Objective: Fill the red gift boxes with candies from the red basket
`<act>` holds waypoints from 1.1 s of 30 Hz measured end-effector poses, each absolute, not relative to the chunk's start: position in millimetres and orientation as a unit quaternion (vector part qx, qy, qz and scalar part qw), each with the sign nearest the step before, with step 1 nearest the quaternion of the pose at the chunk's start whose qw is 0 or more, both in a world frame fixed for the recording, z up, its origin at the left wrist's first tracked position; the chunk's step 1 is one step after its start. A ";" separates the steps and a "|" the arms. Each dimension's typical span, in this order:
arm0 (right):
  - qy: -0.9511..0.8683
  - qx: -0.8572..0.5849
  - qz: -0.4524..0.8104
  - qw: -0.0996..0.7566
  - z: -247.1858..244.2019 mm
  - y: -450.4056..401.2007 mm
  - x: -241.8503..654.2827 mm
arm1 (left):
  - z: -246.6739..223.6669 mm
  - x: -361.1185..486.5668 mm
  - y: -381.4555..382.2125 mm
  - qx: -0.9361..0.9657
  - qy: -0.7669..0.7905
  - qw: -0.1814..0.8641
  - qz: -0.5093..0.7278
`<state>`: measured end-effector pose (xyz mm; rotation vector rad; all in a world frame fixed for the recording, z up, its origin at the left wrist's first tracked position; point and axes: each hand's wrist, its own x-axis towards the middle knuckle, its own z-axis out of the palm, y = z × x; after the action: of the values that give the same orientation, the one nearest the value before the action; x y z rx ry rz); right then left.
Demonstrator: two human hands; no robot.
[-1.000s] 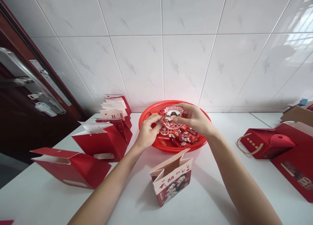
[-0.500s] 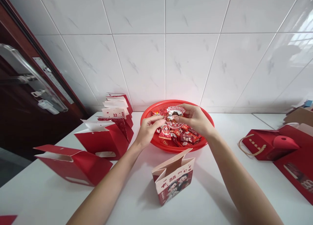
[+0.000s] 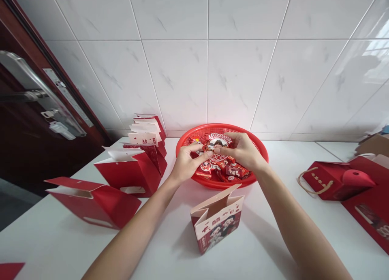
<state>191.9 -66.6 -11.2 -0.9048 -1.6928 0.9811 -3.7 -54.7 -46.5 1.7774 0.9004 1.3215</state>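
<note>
My left hand (image 3: 189,160) is over the left part of a red plastic basket (image 3: 263,150), its thumb and forefinger closed on a small red-and-gold wrapped candy (image 3: 206,148). My right hand (image 3: 246,151) is closed on the right edge of a round red-and-white packet (image 3: 219,143) with a cartoon figure, thumb in front and the other fingers partly hidden behind. Both hands nearly meet at this packet. Several red-wrapped candies (image 3: 232,170) lie beneath them in the basket. In front of the basket, between my forearms, stands an open-topped gift box (image 3: 217,223) printed with a cartoon couple.
Several open red paper boxes (image 3: 124,170) stand in a row on the left of the white table (image 3: 170,247). At right are a closed red box with a rope handle (image 3: 334,180) and more red boxes. Behind is a tiled wall (image 3: 231,81); a door handle (image 3: 42,93) is at far left.
My left fingertips have shifted slightly inward, and a small red-and-gold candy now shows between them. My right hand stays at the round packet. The whole view has shifted slightly.
</note>
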 end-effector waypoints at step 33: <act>-0.656 -0.361 0.470 0.468 -17.0 -59.4 201.8 | -45.3 -4.1 -56.4 0.685 0.350 0.393 0.504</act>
<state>201.8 -59.4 -17.0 -0.8843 -1.6084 1.1525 -4.1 -56.4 -45.3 1.7377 0.8884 1.2791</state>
